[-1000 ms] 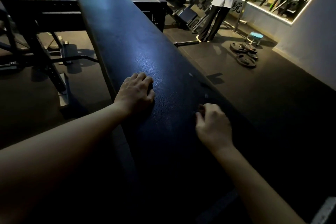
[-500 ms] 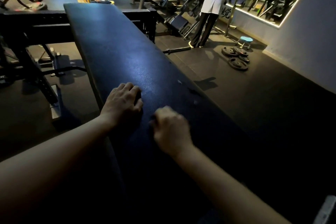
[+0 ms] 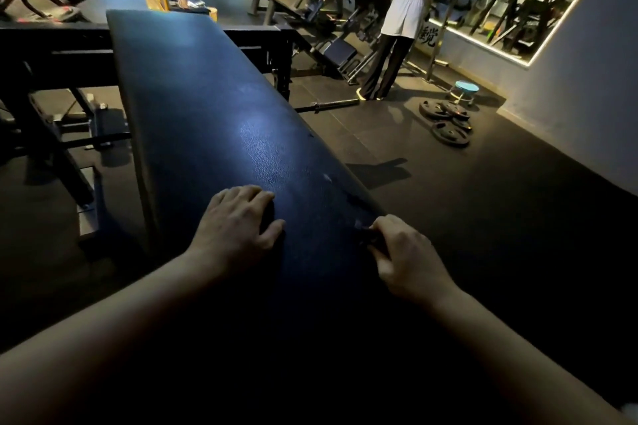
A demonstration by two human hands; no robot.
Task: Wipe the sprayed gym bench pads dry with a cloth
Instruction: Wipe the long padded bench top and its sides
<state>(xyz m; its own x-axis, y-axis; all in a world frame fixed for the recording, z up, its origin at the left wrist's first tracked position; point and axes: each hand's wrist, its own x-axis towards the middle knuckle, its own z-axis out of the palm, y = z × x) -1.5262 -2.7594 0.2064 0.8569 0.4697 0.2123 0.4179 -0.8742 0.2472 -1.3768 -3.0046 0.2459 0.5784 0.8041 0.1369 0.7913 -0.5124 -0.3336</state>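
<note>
A long black bench pad (image 3: 214, 121) is filling the centre, its long axis running from 6 o'clock toward 11 o'clock, the far end pointing away. The left hand (image 3: 238, 224) is resting palm-down on the pad, its grip loosely spread. At the pad's 3 o'clock edge, the right hand (image 3: 404, 255) is pinching a small dark cloth (image 3: 366, 237) in its grip, barely distinguishable in the dim light.

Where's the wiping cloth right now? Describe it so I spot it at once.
Find the long black padded bench running up the middle of the view. At its near right edge sits the right hand, pinching a small dark bunched cloth against the pad. The left hand beside it rests on bare pad, holding nothing.
</note>
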